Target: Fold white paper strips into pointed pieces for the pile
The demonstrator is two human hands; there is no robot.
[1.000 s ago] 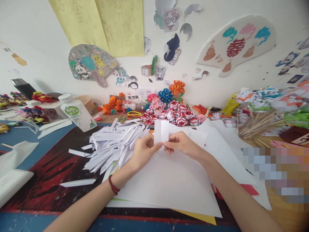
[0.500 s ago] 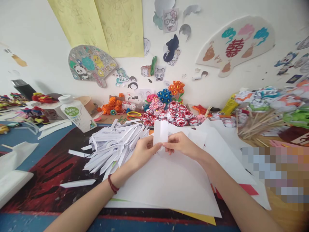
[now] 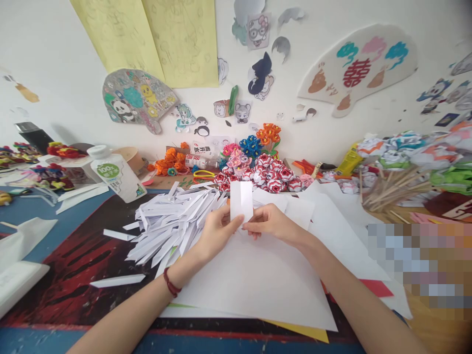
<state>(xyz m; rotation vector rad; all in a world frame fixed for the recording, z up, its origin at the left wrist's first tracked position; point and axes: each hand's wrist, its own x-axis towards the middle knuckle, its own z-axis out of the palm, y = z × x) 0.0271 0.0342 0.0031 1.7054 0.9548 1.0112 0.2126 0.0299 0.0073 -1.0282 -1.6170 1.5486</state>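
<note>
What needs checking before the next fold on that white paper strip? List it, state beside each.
1. Both hands on the strip: ok. The left hand and right hand pinch the lower end of the small white folded paper strip.
2. Strip upright with a centre crease showing: ok.
3. Edges lined up along the crease: cannot tell.
4. Flat surface under the hands: ok. A large white paper sheet lies there.
5. Pile of folded white paper strips apart from the held strip: ok, it lies to the left.
6. White plastic bottle with green label away from the hands: ok.
</note>
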